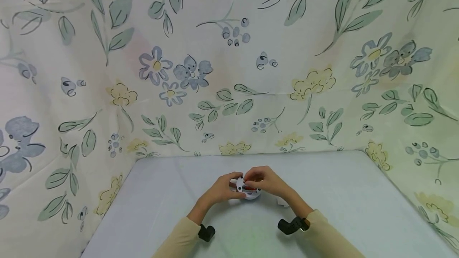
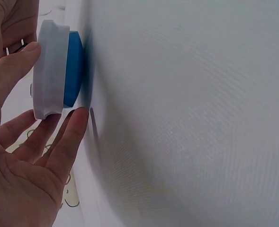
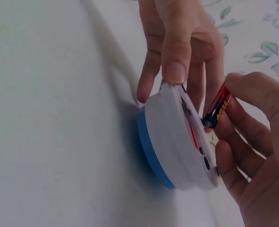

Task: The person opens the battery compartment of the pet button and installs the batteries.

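A round white device with a blue underside sits low over the table, its battery compartment facing up. In the head view my left hand grips the white device by its left side, thumb at the near rim and fingers at the far rim. My right hand is over the compartment. Its thumb and fingers pinch a red and black battery, tilted just above the opening in the right wrist view. Something red, perhaps another battery, lies inside the compartment. The left wrist view shows the blue part close to the tabletop.
A small white piece lies on the white table beneath my right forearm, partly hidden. Floral cloth hangs behind the table and along both sides. Dark wrist cameras are strapped to both wrists.
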### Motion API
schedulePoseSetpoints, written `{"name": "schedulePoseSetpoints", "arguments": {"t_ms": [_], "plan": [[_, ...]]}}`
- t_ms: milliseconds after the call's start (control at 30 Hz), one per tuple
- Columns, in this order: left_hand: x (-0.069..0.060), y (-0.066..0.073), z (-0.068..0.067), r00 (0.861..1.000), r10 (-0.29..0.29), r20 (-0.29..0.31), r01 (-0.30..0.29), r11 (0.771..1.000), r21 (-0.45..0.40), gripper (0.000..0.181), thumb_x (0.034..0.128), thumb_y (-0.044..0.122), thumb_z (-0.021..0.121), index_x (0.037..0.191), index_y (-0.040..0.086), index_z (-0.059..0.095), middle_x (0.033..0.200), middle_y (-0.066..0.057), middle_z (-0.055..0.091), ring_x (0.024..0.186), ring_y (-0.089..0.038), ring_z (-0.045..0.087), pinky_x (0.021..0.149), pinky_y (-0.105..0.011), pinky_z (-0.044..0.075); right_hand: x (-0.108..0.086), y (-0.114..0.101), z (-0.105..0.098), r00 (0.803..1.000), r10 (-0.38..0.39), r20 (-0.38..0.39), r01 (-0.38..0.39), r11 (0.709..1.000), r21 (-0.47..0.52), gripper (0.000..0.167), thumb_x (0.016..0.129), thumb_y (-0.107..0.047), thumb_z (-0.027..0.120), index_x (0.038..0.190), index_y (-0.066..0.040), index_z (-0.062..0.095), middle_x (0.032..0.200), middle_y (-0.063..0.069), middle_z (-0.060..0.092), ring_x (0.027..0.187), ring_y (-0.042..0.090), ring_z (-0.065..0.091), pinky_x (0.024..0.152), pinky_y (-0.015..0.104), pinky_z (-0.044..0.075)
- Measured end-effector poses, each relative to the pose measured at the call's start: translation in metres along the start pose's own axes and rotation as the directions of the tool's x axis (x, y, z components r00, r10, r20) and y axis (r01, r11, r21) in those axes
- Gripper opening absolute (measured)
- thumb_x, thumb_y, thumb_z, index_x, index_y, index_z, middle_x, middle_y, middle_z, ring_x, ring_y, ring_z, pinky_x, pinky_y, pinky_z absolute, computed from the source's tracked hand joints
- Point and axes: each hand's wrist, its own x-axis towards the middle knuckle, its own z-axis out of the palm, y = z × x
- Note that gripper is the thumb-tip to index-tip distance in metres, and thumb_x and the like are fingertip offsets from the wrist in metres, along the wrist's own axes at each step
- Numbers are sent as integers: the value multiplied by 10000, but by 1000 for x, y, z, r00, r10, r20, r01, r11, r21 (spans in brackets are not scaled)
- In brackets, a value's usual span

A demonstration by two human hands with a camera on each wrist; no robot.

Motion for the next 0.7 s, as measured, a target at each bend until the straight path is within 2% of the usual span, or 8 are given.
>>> {"name": "schedulePoseSetpoints", "arguments": {"t_ms": [300,533,700], "plan": [[-2,0,-2,1000,4,6,-4,999,-34,703,892,242,818,1472,17,493,1442,-101,537,1122,-257,649,861,-287,540,4,-6,9,999,1,54,4,997,-82,101,946,-67,738,1041,-32,745,973,12,726,842,155,681,750,334,588],[-2,-2,-1,1000,27,3,-27,999,-42,701,884,219,825,1459,-10,497,1429,-128,544,1104,-260,660,849,-291,547,5,-8,12,996,7,93,5,991,-130,97,929,-44,751,1025,-48,745,951,-21,714,788,128,668,697,312,588],[-2,-3,-1,999,48,0,-48,998,-44,688,882,204,827,1447,-24,505,1424,-140,546,1092,-278,664,858,-302,547,5,-11,11,994,30,103,-15,989,-147,94,932,-66,754,1026,-62,748,945,-40,710,798,128,657,707,309,584]]}}
